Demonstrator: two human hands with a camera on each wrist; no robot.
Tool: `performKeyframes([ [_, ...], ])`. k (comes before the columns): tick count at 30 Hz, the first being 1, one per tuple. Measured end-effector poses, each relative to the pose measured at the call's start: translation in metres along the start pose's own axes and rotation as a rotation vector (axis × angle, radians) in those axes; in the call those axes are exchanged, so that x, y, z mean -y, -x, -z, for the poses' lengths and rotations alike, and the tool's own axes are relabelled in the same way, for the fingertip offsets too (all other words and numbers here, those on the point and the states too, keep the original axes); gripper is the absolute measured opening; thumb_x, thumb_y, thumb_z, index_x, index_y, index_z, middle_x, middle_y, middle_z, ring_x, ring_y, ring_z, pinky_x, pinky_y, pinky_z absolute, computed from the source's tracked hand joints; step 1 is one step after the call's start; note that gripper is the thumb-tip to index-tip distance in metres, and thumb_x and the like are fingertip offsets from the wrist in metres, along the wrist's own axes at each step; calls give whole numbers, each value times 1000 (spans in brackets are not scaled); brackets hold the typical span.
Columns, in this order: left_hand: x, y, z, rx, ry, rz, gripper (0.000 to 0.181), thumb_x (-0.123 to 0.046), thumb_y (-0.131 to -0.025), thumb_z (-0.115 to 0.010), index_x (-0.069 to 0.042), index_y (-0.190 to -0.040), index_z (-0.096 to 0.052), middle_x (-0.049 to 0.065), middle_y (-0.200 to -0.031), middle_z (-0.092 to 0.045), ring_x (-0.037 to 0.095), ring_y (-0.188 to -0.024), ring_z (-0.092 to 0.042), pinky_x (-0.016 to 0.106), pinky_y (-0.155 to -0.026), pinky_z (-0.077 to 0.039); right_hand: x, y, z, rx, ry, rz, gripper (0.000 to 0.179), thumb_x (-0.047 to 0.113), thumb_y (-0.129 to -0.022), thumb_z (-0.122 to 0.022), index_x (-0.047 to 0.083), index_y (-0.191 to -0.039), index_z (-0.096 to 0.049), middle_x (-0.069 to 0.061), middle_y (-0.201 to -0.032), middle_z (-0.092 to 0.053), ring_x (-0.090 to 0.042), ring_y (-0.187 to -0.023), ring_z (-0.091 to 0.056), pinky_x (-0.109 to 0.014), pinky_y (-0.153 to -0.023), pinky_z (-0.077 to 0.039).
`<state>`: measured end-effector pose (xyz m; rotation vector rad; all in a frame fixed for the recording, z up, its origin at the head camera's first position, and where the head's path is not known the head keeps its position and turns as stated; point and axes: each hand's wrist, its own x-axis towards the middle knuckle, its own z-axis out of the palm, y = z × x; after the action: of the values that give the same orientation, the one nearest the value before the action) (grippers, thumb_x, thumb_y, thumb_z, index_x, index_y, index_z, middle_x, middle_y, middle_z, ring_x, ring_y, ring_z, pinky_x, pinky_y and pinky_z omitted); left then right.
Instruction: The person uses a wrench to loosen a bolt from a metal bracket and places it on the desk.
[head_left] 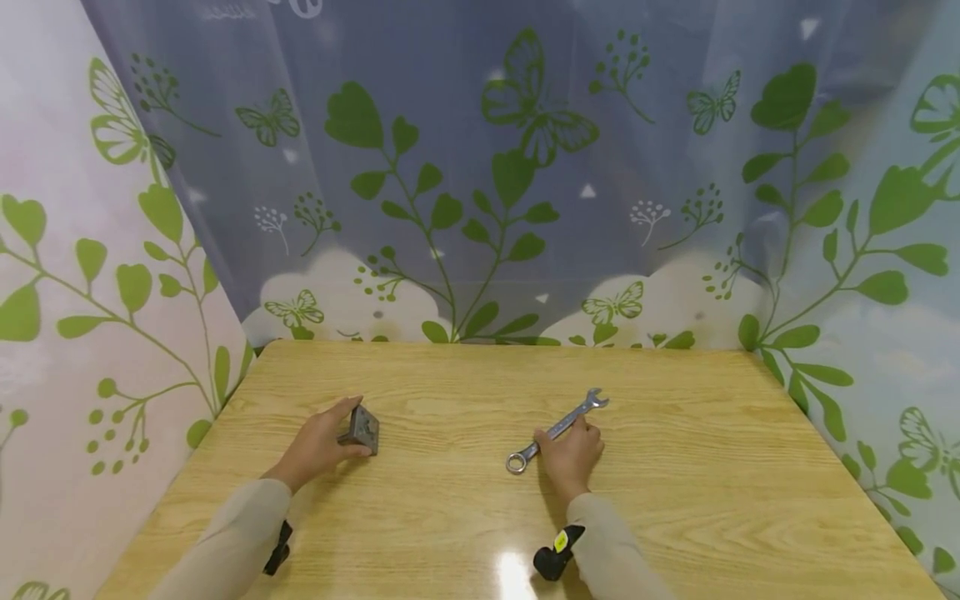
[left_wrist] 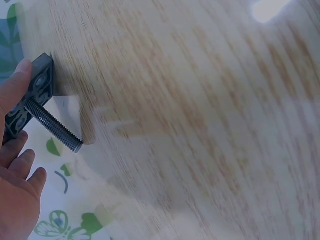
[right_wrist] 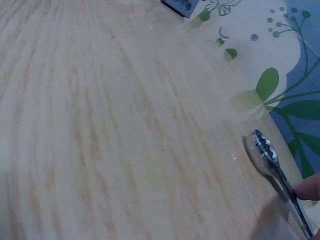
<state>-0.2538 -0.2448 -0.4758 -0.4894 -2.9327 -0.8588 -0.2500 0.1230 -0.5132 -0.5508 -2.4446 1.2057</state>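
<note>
Through the cameras, I am seeing the left hand (head_left: pixel 318 442) gripping the block (head_left: pixel 365 430), thumb and fingers pinching it at opposite edges. A threaded bolt (left_wrist: pixel 55 125) is sticking out from the block's face on the palm side. I am finding the block on the left part of the table (head_left: pixel 450 517), nearer the left edge than the right; whether its base is touching the wood, I cannot tell.

The right hand (head_left: pixel 572 454) is gripping the wrench (head_left: pixel 555 433) by its shank, the thumb lying along one side and the fingers on the other. The wrench is sitting a little right of the table's middle, slanting: its ring end is pointing toward the near left corner, its forked end toward the far right corner. I am seeing a gap of bare wood separating the wrench from the block, the two staying well apart.

Farther out, pale sleeves (head_left: pixel 618 550) are covering both forearms, and a black wrist camera (head_left: pixel 551 563) with a yellow mark is hanging at the right cuff. A glare (head_left: pixel 513 575) is shining near the table's near edge. Beyond the far edge, a cloth (head_left: pixel 450 250) printed with green leaves and butterflies is hanging.
</note>
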Motion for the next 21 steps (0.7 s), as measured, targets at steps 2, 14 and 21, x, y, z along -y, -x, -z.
performKeyframes([
  [2,1,0,-1,-1,-9,0,86,-26,-76,-81,2,-144,-37,31,-144,-37,48,-128,-41,61,-100,-42,1,-1,0,0,3,-1,64,16,-71,-80,-13,-121,-52,-34,-114,-49,-49,-109,-41,-53,-92,-37],
  [14,-2,0,-1,-12,-23,-2,85,-21,-76,-81,3,-144,-37,29,-143,-41,47,-128,-42,59,-102,-41,-1,-8,25,38,17,80,23,-3,-59,-62,-9,-81,-60,-24,-75,-59,-41,-74,-58,-51,-66,-50],
  [21,-4,0,-1,-17,-27,2,85,-18,-74,-83,4,-143,-38,30,-141,-42,47,-128,-42,58,-102,-42,1,-12,37,120,114,85,13,-2,-64,-62,-6,-75,-57,-15,-65,-56,-33,-65,-55,-46,-57,-47],
])
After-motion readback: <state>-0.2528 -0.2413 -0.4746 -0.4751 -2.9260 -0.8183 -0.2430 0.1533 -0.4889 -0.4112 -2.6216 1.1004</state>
